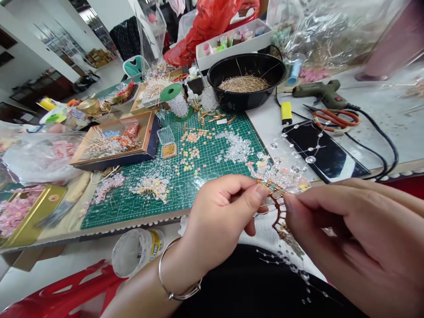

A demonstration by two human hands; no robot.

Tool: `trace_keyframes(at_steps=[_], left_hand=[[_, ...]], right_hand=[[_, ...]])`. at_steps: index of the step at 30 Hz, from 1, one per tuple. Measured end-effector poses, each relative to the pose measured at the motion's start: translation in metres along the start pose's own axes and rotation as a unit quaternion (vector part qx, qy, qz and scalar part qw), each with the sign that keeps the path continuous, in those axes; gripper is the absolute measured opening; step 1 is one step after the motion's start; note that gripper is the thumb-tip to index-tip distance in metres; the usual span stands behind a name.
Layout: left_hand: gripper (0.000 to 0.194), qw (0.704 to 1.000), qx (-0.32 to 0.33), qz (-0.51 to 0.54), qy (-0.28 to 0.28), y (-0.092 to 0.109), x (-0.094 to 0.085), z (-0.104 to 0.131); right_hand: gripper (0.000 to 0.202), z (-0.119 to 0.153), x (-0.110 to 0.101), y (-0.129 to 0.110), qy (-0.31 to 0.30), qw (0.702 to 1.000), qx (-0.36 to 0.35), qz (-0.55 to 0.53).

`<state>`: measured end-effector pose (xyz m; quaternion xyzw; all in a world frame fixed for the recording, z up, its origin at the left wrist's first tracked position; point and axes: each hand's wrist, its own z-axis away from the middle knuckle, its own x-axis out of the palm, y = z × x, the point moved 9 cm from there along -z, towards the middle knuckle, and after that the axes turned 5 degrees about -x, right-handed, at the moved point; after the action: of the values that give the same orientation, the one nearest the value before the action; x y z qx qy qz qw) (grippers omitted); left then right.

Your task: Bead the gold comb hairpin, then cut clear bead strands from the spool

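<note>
My left hand [221,221], with a bangle [162,269] at the wrist, pinches a beaded hair ornament [280,210] between thumb and forefinger. The ornament has a curved gold-coloured frame, pale pink and yellow flowers on its upper side, and clear beads on thin strands. My right hand [357,229] grips the same frame from the other side with thumb and fingertips close to the left thumb. Its lower fingers are curled, and what lies behind them is hidden. Several bead strands [293,267] hang below over a dark garment.
A green cutting mat [198,194] bears clear beads [236,148], small flowers [188,159], a bead spool [175,99] and a finished-looking flower piece [152,187]. Behind stand a black bowl [245,97] of gold wires, a glue gun [321,92], pliers [336,120] and a phone [324,150].
</note>
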<state>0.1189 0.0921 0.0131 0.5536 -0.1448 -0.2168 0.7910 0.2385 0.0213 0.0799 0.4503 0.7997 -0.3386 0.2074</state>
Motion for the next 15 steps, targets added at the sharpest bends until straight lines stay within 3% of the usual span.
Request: trace_keyframes(at_steps=[3,15], left_hand=[[0.023,1.0,-0.004,0.006,0.001,-0.0012,-0.0001,-0.0001],[0.025,1.0,0.004,-0.013,0.001,0.0021,0.0,0.0005]], right_hand=[[0.011,0.0012,0.0064,-0.0023,-0.038,0.999,-0.031,0.011],[0.013,0.0014,0.0038,-0.004,-0.042,0.999,-0.025,0.014]])
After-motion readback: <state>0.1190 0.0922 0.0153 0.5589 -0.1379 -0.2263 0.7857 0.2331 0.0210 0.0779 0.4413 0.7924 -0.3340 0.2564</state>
